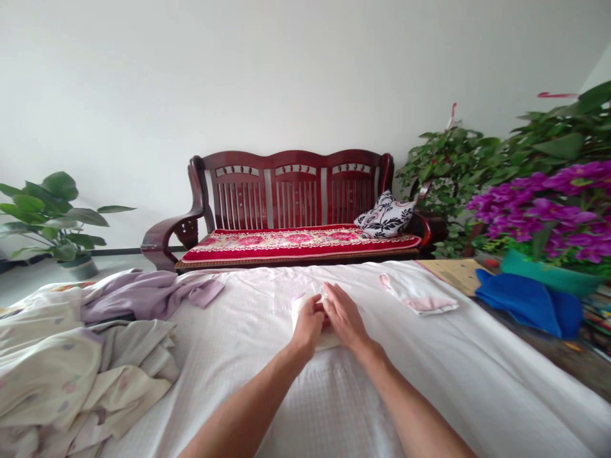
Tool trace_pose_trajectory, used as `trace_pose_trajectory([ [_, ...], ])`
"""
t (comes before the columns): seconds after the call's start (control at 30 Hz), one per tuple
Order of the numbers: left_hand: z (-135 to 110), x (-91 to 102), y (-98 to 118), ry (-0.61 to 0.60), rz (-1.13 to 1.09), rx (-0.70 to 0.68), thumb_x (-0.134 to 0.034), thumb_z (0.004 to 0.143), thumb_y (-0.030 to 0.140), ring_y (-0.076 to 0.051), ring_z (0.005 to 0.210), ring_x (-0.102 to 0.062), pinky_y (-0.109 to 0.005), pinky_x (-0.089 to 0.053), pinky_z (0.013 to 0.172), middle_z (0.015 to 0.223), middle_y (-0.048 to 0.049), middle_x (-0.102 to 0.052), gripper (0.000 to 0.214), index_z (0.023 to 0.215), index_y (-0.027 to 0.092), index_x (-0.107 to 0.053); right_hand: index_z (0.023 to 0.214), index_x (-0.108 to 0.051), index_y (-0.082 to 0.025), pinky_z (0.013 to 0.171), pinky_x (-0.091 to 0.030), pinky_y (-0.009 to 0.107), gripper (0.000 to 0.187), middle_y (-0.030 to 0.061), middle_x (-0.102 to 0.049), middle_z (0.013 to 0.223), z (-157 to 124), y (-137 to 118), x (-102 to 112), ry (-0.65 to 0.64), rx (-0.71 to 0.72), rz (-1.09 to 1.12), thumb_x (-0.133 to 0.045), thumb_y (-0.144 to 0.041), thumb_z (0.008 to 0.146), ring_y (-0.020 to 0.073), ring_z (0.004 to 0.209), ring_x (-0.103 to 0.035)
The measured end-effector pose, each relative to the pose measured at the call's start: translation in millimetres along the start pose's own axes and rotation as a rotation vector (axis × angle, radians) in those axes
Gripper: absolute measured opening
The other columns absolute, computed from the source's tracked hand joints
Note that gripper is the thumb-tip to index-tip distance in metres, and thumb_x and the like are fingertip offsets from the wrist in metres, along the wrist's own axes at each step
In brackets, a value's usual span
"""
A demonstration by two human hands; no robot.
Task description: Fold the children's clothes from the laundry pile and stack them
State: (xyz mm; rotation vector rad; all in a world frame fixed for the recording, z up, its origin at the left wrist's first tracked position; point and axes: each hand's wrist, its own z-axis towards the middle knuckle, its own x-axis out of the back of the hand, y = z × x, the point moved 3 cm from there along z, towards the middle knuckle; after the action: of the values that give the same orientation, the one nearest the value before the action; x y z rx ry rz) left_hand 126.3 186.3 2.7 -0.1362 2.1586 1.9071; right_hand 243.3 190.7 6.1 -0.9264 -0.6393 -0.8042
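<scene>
A small folded cream cloth garment (pixel 296 308) with a touch of lilac at its upper edge lies on the white-covered table in front of me. My left hand (pixel 309 322) rests on it with fingers curled in, pinching the fabric near its middle. Close against it, my right hand (pixel 344 316) has its fingers stretched forward over the garment. Both hands cover much of the cloth, and the exact grip of the fingertips is partly hidden.
A heap of cream, grey and lilac clothes (pixel 52 375) lies at the left. On the right are a folded white-and-pink garment (pixel 420 298), a blue cloth (pixel 529 304) and purple flowers in a teal pot (pixel 548 273). A wooden bench (pixel 291 191) stands beyond the table.
</scene>
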Motion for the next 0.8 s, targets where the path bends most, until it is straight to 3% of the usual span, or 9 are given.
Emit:
trace_pose_trajectory([
  [0.07,-1,13.1,5,0.141,-0.131,-0.082,-0.054,0.078,0.005,-0.014,0.085,-0.068,-0.029,-0.055,0.085,0.104,-0.0075,-0.064,0.044,0.121,0.017,-0.054,0.149,-0.047,-0.021,0.118,-0.032,0.051,0.054,0.0095,-0.048,0.154,-6,2,-10,-0.124,-0.036,-0.096,-0.025,-0.038,0.102,0.0261,0.148,-0.034],
  [0.17,1,40.4,16,0.315,-0.04,-0.202,-0.054,0.082,0.009,-0.015,0.098,-0.065,-0.03,-0.052,0.094,0.109,-0.0078,-0.06,0.042,0.123,0.018,-0.052,0.153,-0.04,-0.018,0.12,-0.027,0.053,0.058,0.0103,-0.038,0.161,-12,9,-17,-0.251,-0.099,-0.194,-0.023,-0.041,0.104,0.0275,0.151,-0.025],
  [0.23,2,58.5,20,0.394,0.086,-0.204,-0.055,0.083,0.011,-0.017,0.108,-0.062,-0.031,-0.049,0.099,0.116,-0.0092,-0.059,0.047,0.129,0.018,-0.049,0.155,-0.036,-0.015,0.121,-0.024,0.051,0.059,0.0109,-0.033,0.163,-13,11,-17,-0.279,-0.122,-0.215,-0.022,-0.041,0.104,0.0274,0.153,-0.022],
  [0.3,2,71.9,19,0.422,0.158,-0.119,-0.06,0.084,0.016,-0.019,0.114,-0.059,-0.032,-0.047,0.1,0.124,-0.0121,-0.057,0.054,0.136,0.017,-0.045,0.155,-0.035,-0.014,0.121,-0.024,0.049,0.06,0.0123,-0.031,0.163,-12,12,-16,-0.288,-0.135,-0.212,-0.023,-0.041,0.103,0.0277,0.152,-0.022],
  [0.47,-3,70.8,6,0.219,0.071,0.123,-0.077,0.077,0.03,-0.022,0.1,-0.066,-0.028,-0.05,0.084,0.114,-0.0125,-0.066,0.071,0.138,0.013,-0.045,0.156,-0.033,-0.014,0.12,-0.027,0.051,0.06,0.0138,-0.032,0.163,-12,15,-19,-0.244,-0.135,-0.18,-0.026,-0.039,0.102,0.0284,0.152,-0.024],
  [0.67,-5,47.6,11,-0.02,0.029,0.194,-0.082,0.068,0.029,-0.019,0.074,-0.066,-0.029,-0.052,0.07,0.081,-0.0079,-0.07,0.035,0.092,0.009,-0.066,0.155,-0.031,-0.009,0.121,-0.027,0.049,0.062,0.0179,-0.034,0.161,-14,24,-24,-0.185,-0.121,-0.107,-0.026,-0.04,0.101,0.0281,0.151,-0.026],
  [0.8,-4,43.4,14,-0.02,0.046,0.132,-0.083,0.061,0.024,-0.017,0.068,-0.063,-0.027,-0.051,0.064,0.077,-0.0052,-0.069,0.035,0.088,0.011,-0.065,0.154,-0.03,-0.007,0.123,-0.023,0.048,0.067,0.0216,-0.031,0.162,-12,32,-26,-0.147,-0.144,0.063,-0.031,-0.043,0.099,0.0271,0.152,-0.023],
])
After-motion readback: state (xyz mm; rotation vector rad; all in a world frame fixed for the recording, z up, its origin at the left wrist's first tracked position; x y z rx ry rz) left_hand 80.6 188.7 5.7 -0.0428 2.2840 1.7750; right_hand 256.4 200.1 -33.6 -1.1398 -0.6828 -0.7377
